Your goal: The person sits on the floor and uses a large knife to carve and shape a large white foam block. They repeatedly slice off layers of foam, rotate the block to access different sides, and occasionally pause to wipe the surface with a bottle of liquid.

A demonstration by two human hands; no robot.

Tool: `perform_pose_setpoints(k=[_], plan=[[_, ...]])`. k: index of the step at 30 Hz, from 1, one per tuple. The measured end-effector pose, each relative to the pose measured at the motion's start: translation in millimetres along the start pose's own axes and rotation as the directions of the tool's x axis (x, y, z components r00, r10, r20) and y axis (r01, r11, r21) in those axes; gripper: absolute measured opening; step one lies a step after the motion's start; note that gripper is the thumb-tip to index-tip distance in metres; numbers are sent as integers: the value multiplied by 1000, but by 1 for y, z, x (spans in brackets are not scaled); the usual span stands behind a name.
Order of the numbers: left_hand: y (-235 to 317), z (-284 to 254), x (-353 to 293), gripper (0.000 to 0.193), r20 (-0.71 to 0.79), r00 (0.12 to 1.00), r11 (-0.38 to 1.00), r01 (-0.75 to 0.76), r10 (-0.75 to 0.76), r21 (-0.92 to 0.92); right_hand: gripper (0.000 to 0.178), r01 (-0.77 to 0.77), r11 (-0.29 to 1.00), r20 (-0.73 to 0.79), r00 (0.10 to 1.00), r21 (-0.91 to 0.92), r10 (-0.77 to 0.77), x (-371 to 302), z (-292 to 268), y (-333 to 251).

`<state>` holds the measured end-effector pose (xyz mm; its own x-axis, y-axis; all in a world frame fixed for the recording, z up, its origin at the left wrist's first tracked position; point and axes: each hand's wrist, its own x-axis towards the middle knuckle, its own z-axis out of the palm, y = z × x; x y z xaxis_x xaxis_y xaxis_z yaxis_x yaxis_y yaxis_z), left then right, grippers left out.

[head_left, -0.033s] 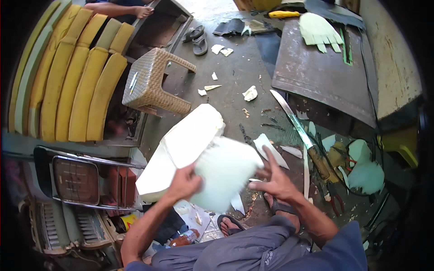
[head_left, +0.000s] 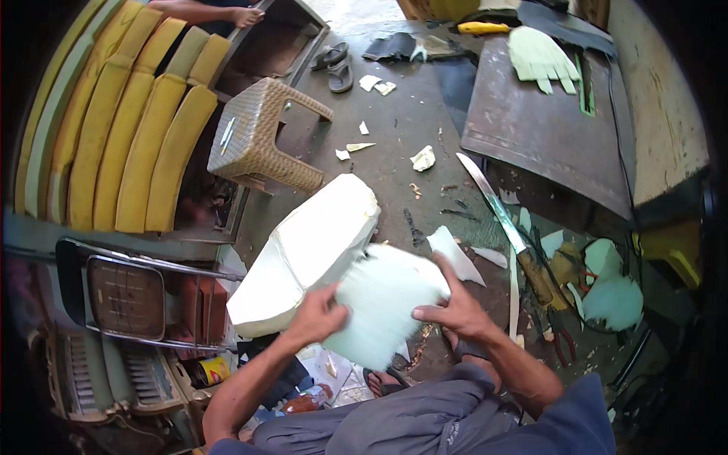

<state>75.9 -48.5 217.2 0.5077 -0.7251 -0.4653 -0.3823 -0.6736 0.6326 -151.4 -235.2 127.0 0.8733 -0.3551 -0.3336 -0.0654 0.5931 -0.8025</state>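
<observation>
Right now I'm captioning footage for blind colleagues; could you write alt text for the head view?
A person's left hand and right hand hold a pale, ragged-edged sheet near a large cream block. On the littered floor to the right lies a long brown-handled knife; a woven-look stool and curved yellow strips are at upper left.

- The floor (head_left: 417, 110) was dull grey.
- A woven-patterned stool (head_left: 254, 136) stood left of centre.
- A metal-framed chair (head_left: 125, 296) was farther left.
- A stained, pale panel (head_left: 660, 91) rose at right.
- Bright light (head_left: 364, 9) whitened the far edge.
</observation>
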Motion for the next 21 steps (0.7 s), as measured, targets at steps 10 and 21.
perform_pose_setpoints(k=[10,21], plan=[[-72,44,-73,45,351,932,745,297,-90,-598,57,-325,919,-64,946,-225,319,-2,39,24],[-298,126,-42,60,-88,487,-250,-586,-869,-771,56,-7,935,-393,908,-354,-142,13,-59,-66]])
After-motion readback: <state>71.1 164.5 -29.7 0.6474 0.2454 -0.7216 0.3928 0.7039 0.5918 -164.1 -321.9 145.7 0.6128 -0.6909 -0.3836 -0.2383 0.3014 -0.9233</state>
